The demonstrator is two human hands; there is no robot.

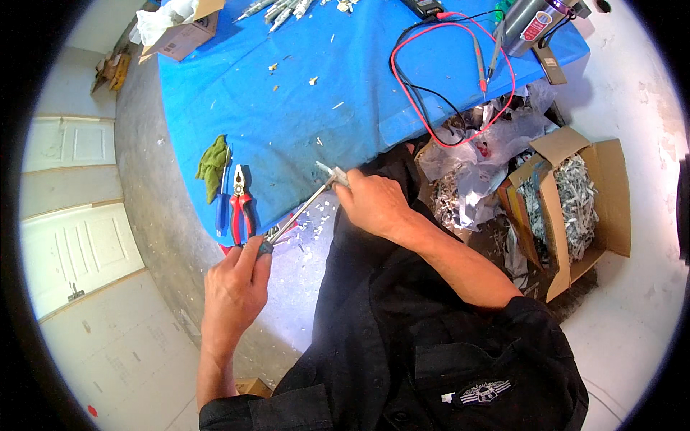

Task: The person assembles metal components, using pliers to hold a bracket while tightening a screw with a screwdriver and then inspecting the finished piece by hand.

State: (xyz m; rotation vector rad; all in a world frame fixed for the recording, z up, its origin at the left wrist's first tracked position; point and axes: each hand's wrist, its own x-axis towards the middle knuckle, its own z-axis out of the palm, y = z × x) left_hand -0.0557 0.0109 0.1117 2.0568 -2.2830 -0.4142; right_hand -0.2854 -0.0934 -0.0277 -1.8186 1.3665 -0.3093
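My left hand (233,287) is closed around the dark handle of a screwdriver (300,211). The steel shaft slants up and right, its tip meeting a small whitish-grey piece (332,173) over the near edge of the blue-covered table (273,115). My right hand (374,207) pinches that piece between thumb and fingers, hiding part of it; its exact kind is unclear. Left of the shaft lie red-and-black-handled pliers (241,203), a slim tool with a blue handle (222,214) and a crumpled green cloth (212,167).
Several thin grey-white parts (282,13) lie at the far edge, near an open carton (188,36). Multimeter leads (512,68) loop at the right, beside a steel flask (530,29). Below, a cardboard box (611,194) holds white scraps; more scraps litter the floor.
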